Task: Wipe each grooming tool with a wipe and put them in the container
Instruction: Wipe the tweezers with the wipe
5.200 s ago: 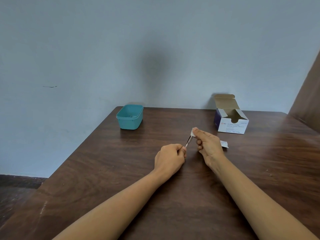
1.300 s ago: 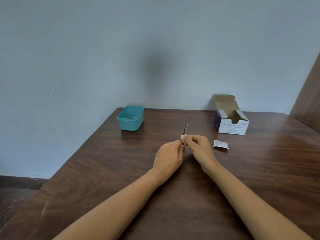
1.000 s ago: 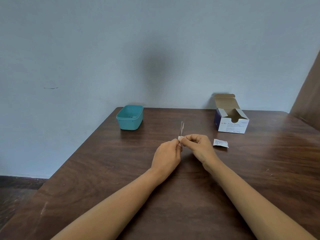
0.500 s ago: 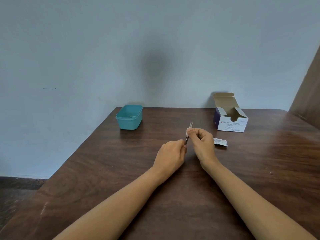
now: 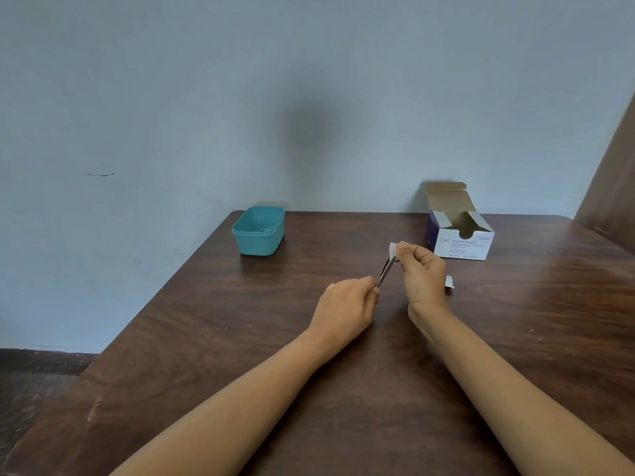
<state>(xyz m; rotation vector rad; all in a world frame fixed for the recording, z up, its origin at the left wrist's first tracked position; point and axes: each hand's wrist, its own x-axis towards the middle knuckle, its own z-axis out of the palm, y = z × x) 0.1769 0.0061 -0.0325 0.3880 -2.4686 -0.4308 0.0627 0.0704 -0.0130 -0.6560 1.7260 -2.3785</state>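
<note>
My left hand (image 5: 347,305) pinches the lower end of a slim metal tool, likely tweezers (image 5: 384,273), which slant up to the right. My right hand (image 5: 421,273) pinches a small white wipe (image 5: 392,249) around the tool's upper tip. Both hands hover just above the middle of the brown wooden table (image 5: 240,338). The teal container (image 5: 259,231) stands open at the table's far left corner, well away from both hands. Something small and dark lies inside it; I cannot tell what.
An open white and purple box of alcohol swabs (image 5: 458,237) stands at the back right by the wall. A torn white wipe packet (image 5: 449,281) lies just right of my right hand. The table's left edge drops to a dark floor.
My right hand has slid the wipe from the base of the tool up to its tip. The tool has tilted to the right. My left hand keeps its grip.
</note>
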